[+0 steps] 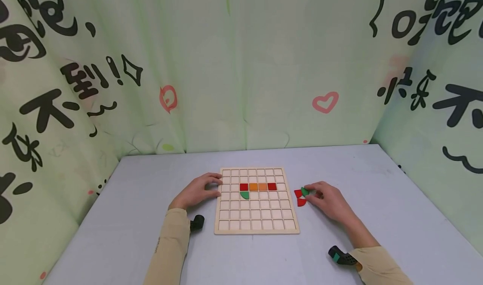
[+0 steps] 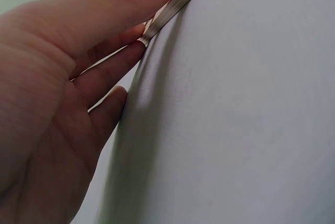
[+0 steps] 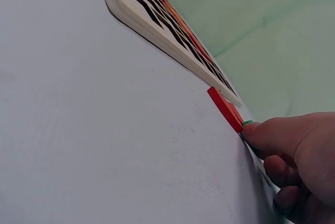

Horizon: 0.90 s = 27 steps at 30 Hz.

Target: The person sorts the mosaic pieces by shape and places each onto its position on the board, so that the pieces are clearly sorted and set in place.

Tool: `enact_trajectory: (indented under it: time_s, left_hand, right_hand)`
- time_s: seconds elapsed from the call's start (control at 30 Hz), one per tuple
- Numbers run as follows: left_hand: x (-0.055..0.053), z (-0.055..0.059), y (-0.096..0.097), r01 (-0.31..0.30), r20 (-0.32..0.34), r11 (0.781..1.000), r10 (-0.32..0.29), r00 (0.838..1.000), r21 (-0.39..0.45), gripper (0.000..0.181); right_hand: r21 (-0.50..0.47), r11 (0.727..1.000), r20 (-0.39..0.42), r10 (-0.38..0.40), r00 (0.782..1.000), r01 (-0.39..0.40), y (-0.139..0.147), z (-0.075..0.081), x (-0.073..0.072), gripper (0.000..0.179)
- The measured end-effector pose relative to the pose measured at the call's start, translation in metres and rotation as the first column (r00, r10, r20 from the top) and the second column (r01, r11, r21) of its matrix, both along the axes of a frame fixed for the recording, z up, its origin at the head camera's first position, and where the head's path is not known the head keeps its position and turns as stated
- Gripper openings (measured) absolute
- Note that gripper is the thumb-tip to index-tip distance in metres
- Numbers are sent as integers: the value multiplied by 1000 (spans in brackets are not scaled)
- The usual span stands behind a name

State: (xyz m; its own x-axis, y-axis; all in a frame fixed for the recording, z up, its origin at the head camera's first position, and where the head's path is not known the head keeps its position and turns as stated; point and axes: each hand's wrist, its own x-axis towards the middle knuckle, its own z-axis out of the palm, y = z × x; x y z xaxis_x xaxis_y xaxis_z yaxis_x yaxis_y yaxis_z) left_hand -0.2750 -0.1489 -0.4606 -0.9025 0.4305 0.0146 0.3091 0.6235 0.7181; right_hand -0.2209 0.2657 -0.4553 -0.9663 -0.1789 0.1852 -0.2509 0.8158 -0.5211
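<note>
A pale wooden grid board lies flat on the table. One row holds a red square tile, two orange square tiles and another red tile. Below the left red one sits a green quarter-round tile. My left hand touches the board's left edge with thumb and fingertips, the fingers fairly straight. To the right of the board, my right hand pinches a green curved tile between thumb and finger. Beside and partly under it are red curved tiles, also visible in the right wrist view.
The white table is bounded at the back and sides by a pale green curtain with printed black characters and pink hearts. Dark wrist cameras, left and right, sit by the tan sleeves.
</note>
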Motion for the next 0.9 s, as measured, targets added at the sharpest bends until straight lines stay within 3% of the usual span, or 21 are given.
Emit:
enact_trajectory:
  time_s: [0.37,0.9]
  left_hand:
    - [0,0,0,-7,-1,1000,7,1000,4,35]
    - [1,0,1,-15,1,1000,15,1000,4,36]
  right_hand:
    - [11,998,5,-61,998,61,7,-1,-1,32]
    - [-19,998,-26,-65,998,64,2,-3,0,30]
